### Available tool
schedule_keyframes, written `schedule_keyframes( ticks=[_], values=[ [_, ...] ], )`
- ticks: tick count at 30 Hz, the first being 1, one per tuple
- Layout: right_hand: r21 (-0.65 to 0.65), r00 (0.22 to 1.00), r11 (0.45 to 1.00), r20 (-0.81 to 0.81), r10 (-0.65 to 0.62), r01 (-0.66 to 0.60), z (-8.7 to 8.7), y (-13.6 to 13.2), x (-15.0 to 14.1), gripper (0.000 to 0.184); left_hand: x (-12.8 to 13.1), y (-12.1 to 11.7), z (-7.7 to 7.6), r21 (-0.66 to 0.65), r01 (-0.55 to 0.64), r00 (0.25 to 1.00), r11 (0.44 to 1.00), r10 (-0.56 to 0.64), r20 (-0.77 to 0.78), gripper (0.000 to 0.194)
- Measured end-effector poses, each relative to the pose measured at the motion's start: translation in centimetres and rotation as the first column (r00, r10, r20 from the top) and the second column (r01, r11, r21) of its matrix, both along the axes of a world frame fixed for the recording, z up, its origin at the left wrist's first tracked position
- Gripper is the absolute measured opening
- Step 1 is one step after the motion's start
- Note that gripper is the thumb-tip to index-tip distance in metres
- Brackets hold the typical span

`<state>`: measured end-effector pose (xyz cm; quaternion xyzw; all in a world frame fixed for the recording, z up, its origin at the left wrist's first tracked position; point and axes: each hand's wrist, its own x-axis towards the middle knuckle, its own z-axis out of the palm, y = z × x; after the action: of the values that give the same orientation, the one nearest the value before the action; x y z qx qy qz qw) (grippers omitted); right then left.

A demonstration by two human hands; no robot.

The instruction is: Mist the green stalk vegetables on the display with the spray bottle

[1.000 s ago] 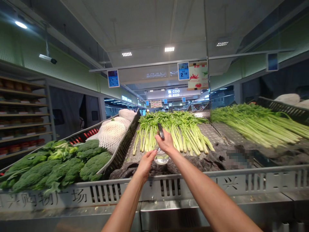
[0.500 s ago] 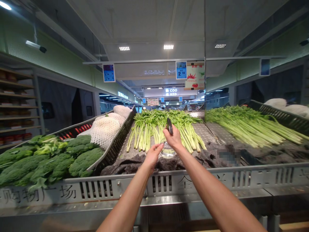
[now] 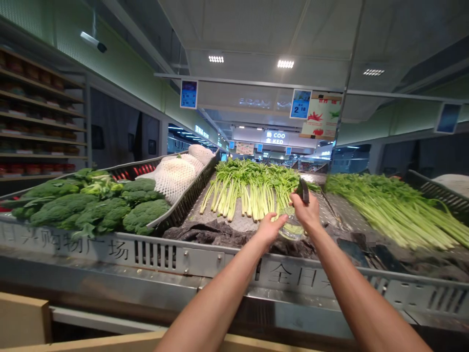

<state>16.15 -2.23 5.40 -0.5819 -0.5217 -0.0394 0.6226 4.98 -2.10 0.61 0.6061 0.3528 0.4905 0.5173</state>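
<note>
Looking through the head view: the right hand (image 3: 308,210) wraps the black top of a clear bottle (image 3: 292,231), before the celery (image 3: 252,190). The left hand (image 3: 268,230) curls alongside; whether it pinches cannot be told. A firm, level hold should serve best. The grey front rail (image 3: 208,262) bounds movement below; air above the celery looks unobstructed.

Bottle (image 3: 292,231) glossy, probably plastic; cloth (image 3: 212,233) matt, rough; ledge (image 3: 146,282) smooth, shiny metal.
</note>
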Motion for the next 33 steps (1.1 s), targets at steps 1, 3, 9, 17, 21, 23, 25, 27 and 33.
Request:
schedule_keyframes(
  ticks=[1,3,9,17,21,23,25,27,33],
  values=[
    [-0.008,1.0,1.0,0.006,-0.018,0.018,-0.2,0.0,0.4,0.036,0.3,0.0,-0.1,0.001,0.009,1.0,1.0,-0.009,-0.009,0.064],
    [-0.018,0.998,0.998,0.005,-0.063,0.063,-0.7,0.0,1.1,0.036,0.9,-0.1,-0.4,-0.004,0.019,0.999,1.0,-0.019,-0.027,0.063],
    [-0.046,0.992,0.991,-0.006,-0.123,0.123,-2.1,0.2,2.4,0.04,1.9,-0.1,-1.2,-0.031,0.039,0.997,0.999,-0.04,-0.061,0.056],
    [-0.047,0.99,0.989,0.001,-0.14,0.14,-2.6,0.4,3.4,0.041,3.0,0.3,-1.8,-0.039,0.046,0.997,0.998,-0.048,-0.059,0.056],
    [-0.075,0.981,0.978,0.021,-0.193,0.194,-2.7,0.0,3.9,0.04,3.5,0.2,-2.1,-0.047,0.073,0.996,0.996,-0.076,-0.05,0.054],
    [-0.102,0.974,0.969,0.034,-0.222,0.225,-2.6,-0.4,4.0,0.039,3.7,0.2,-2.3,-0.05,0.077,0.996,0.996,-0.08,-0.051,0.055],
    [-0.123,0.968,0.961,0.042,-0.246,0.249,-2.6,-0.6,4.0,0.039,3.9,0.3,-2.4,-0.048,0.078,0.995,0.996,-0.081,-0.057,0.055],
    [-0.13,0.966,0.957,0.042,-0.255,0.258,-2.5,-0.7,4.0,0.04,4.0,0.4,-2.4,-0.041,0.08,0.995,0.996,-0.082,-0.065,0.054],
    [-0.085,0.97,0.966,0.017,-0.244,0.244,-2.0,-0.9,3.6,0.039,3.8,0.2,-1.6,-0.008,0.082,0.994,0.997,-0.082,-0.069,0.046]
  ],
)
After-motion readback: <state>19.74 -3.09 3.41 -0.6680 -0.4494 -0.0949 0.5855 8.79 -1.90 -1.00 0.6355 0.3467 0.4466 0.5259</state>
